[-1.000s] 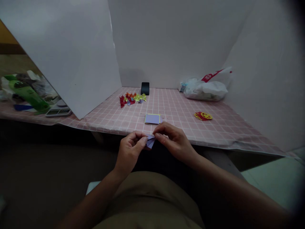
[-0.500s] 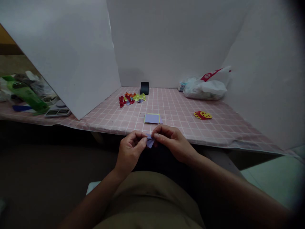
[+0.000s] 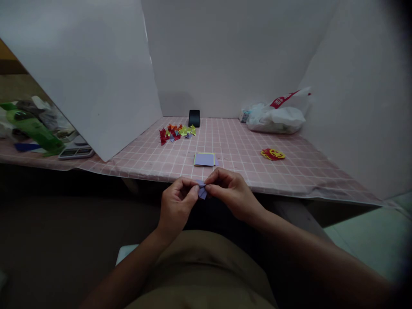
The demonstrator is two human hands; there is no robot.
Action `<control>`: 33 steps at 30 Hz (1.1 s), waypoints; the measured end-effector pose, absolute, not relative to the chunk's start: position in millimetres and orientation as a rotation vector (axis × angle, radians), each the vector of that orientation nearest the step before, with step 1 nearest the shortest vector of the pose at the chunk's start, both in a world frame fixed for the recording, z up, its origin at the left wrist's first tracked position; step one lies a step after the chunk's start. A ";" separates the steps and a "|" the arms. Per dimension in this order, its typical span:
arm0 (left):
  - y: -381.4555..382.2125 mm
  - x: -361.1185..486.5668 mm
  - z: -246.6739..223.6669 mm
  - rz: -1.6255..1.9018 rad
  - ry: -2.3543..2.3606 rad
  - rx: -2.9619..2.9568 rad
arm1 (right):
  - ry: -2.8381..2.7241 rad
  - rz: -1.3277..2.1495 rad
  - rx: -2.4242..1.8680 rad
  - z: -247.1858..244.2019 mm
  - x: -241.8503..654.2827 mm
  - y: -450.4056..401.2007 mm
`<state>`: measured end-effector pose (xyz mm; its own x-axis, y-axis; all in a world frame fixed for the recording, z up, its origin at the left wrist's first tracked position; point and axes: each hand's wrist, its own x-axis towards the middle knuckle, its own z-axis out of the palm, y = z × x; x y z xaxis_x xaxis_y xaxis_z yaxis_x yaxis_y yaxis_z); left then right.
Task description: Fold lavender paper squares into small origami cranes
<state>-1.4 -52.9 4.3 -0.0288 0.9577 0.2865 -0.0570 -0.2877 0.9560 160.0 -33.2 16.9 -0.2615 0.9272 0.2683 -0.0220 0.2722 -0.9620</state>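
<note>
A small folded piece of purple paper [image 3: 202,192] is held between my two hands, just off the table's front edge. My left hand [image 3: 177,201] pinches its left side between thumb and forefinger. On the other side, my right hand [image 3: 233,193] grips it with thumb and fingertips, covering part of the folds. Beyond the hands lies a stack of square paper sheets [image 3: 204,160], purple on top with yellow showing at the edges. Farther back, a cluster of small folded paper figures [image 3: 175,133] in red, orange, yellow and purple sits on the table.
A dark phone-like object [image 3: 194,118] stands near the back panel. Red and yellow cut shapes [image 3: 273,154] lie at the right, before a white plastic bag [image 3: 277,118]. White panels enclose the pink checked table [image 3: 238,146]. A green bottle [image 3: 35,131] and a scale [image 3: 76,152] are far left.
My right thumb and fingers have shifted slightly on the purple paper, which now shows less between the hands. The whole view has drifted a little; the things on the table stay put.
</note>
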 end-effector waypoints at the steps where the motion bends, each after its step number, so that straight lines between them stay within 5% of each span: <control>1: -53.0 -0.8 3.7 1.471 1.031 1.359 | -1.518 1.169 -0.865 16.6 159.1 -34.0; 15: -49.8 0.6 1.4 1.362 0.972 1.251 | -1.764 0.695 -0.858 5.4 158.1 -33.7; 33: -46.0 0.4 -3.9 1.389 0.891 1.165 | -1.760 0.611 -0.883 0.6 155.9 -35.5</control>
